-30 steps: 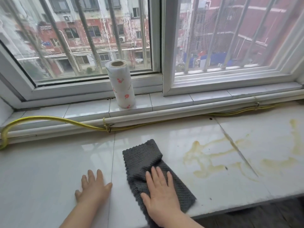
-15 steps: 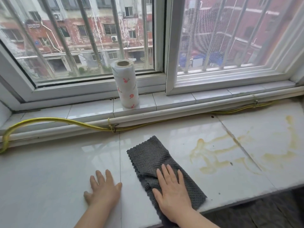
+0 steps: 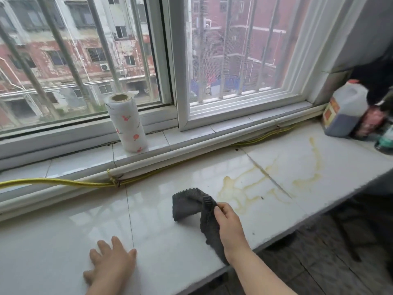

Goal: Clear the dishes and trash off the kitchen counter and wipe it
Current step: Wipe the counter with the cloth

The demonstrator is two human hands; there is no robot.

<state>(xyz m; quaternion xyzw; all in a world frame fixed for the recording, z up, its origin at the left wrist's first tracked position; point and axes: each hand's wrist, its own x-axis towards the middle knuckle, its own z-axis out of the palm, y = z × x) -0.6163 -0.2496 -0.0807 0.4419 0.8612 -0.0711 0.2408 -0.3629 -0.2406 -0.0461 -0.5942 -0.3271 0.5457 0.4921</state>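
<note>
Right hand (image 3: 228, 225) has the grey dishcloth (image 3: 195, 207) pinched at a fold, lifting it off the white desk (image 3: 170, 262) just left of the yellow stains (image 3: 244, 188). Left hand (image 3: 112, 265) lies flat, fingers spread, holding nothing. Paper towel roll (image 3: 126, 122) stands on the sill.

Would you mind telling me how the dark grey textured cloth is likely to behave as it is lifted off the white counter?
The dark grey textured cloth probably stays floppy: it folds and droops from the right hand. It looks light, since a fingertip pinch raises it. Its ribbed weave likely grips rather than slips.
</note>
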